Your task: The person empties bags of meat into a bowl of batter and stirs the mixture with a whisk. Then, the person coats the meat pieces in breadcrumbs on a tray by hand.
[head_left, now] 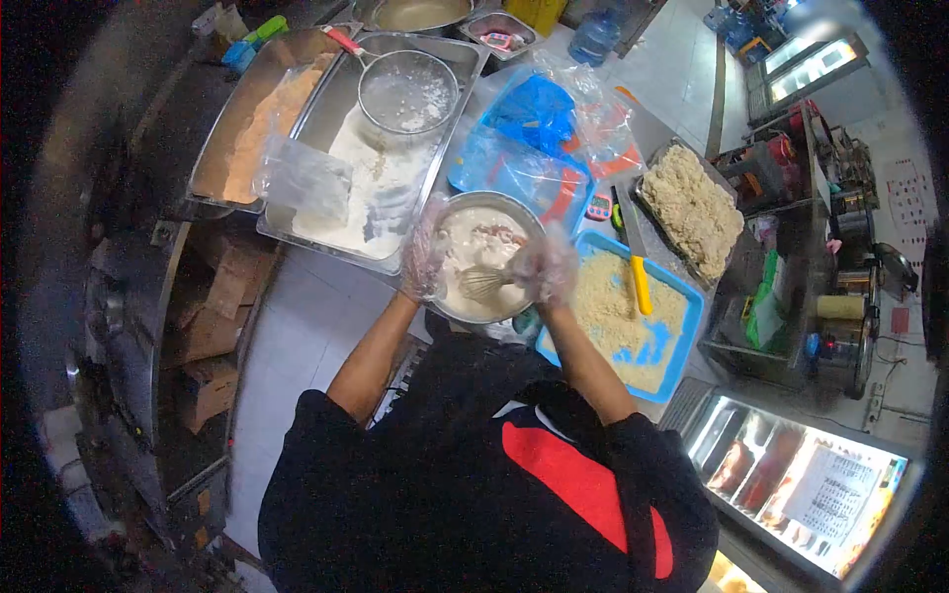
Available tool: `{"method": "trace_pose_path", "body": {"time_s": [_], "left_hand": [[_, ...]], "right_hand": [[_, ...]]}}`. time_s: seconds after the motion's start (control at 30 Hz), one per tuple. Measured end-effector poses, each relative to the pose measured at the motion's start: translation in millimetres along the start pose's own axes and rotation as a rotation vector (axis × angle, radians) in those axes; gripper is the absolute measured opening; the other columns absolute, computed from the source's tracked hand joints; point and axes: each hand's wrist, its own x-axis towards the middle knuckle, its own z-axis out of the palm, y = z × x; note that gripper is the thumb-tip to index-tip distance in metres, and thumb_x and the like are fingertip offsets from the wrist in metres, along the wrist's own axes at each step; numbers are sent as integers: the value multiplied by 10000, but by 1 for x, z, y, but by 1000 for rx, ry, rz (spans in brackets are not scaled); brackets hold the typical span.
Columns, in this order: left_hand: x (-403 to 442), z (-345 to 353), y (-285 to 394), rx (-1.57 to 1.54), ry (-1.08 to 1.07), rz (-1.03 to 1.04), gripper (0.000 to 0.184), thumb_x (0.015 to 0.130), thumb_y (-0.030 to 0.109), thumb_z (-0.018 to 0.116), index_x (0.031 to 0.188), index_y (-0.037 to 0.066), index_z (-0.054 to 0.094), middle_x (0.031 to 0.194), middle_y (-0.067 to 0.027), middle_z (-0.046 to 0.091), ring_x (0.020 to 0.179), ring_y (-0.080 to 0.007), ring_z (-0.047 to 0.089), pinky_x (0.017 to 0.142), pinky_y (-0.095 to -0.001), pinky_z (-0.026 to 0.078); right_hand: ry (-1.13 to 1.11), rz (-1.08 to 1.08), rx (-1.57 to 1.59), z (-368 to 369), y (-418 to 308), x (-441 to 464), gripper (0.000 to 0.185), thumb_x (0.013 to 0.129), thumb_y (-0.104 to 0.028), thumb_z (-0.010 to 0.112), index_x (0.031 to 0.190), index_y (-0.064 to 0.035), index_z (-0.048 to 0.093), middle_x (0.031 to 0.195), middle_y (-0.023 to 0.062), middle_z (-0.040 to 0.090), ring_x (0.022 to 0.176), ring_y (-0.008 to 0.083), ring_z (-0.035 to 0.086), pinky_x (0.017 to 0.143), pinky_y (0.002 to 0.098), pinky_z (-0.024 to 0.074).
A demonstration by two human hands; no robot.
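A round metal bowl (457,318) of pale, wet batter (465,229) sits in front of me, with some brownish-pink pieces showing in the batter. My left hand (425,259), in a clear plastic glove, grips the bowl's left rim. On the other side, my gloved right hand (549,269) closes around the handle of a wire whisk (481,284), and motion blurs it somewhat. The whisk's wires dip into the batter, tilted toward the left. The whisk's handle is mostly covered by my fingers.
Left of the bowl stand a metal tray of white flour (341,217) with a sieve (407,91), and a tray of orange powder (259,128). At right are a blue tray of crumbs (618,306), a yellow-handled knife (641,282), a heaped breaded tray (692,208) and a red timer (599,206).
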Motion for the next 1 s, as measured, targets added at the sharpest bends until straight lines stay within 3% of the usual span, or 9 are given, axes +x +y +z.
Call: {"method": "trace_pose_path", "body": {"time_s": [0.1,0.17,0.23,0.4,0.57,0.67,0.83,0.9,1.0], "left_hand": [[-2,1,6,-24,5,-65,710,794,445,466,1296,-29,302,1282,-221,382,1188,-325,367,987,-365,267],[-12,8,-32,13,-16,-10,722,793,466,455,1300,-24,298,1285,-218,380,1186,-328,368,990,-373,263],[-18,9,-70,107,-32,55,737,789,488,448,1302,-19,296,1286,-217,378,1180,-335,371,990,-384,262],[-10,9,-46,139,-50,55,708,785,472,472,1279,-15,329,1259,-224,402,1158,-350,390,973,-394,287],[-19,5,-39,159,-52,71,678,779,446,494,1260,-11,357,1214,-225,445,1138,-328,420,951,-383,311],[-8,4,-10,-53,-10,-75,701,773,474,495,1258,-14,360,1212,-220,450,1140,-310,426,955,-366,309],[-15,9,-37,40,-42,13,713,794,471,471,1281,-28,327,1308,-183,359,1215,-272,333,1015,-355,228],[-13,6,-36,64,-28,3,692,801,449,470,1281,-28,327,1316,-178,353,1220,-268,327,1018,-353,224],[-6,10,-9,6,14,-52,636,801,397,491,1267,-14,355,1262,-192,412,1173,-288,392,985,-351,278]], "right_hand": [[-284,-128,750,-19,-43,12,364,828,-429,449,748,-82,526,654,34,504,590,162,496,568,311,423],[-181,-429,615,-27,-22,19,322,811,-399,475,750,-86,523,660,28,504,611,182,499,587,324,420],[268,-750,-297,-18,67,33,280,786,-372,508,720,-100,499,650,19,489,626,215,493,598,350,417],[56,-210,85,-19,55,38,165,749,-220,563,781,-62,527,689,92,540,616,218,527,576,334,428],[202,-474,-401,19,13,31,218,795,-272,556,797,-59,510,682,78,546,580,182,536,547,308,454],[-67,127,392,16,-24,22,260,826,-326,495,754,-76,477,660,98,522,582,208,528,549,348,464],[-33,179,549,44,33,-5,282,850,-324,525,887,-48,483,796,64,496,698,182,507,644,294,440],[-70,279,748,35,8,3,306,823,-374,556,760,-85,481,619,29,472,539,172,492,494,269,445],[71,-124,174,-12,18,16,268,818,-330,571,737,-87,490,602,26,467,514,174,480,476,276,436]]}}
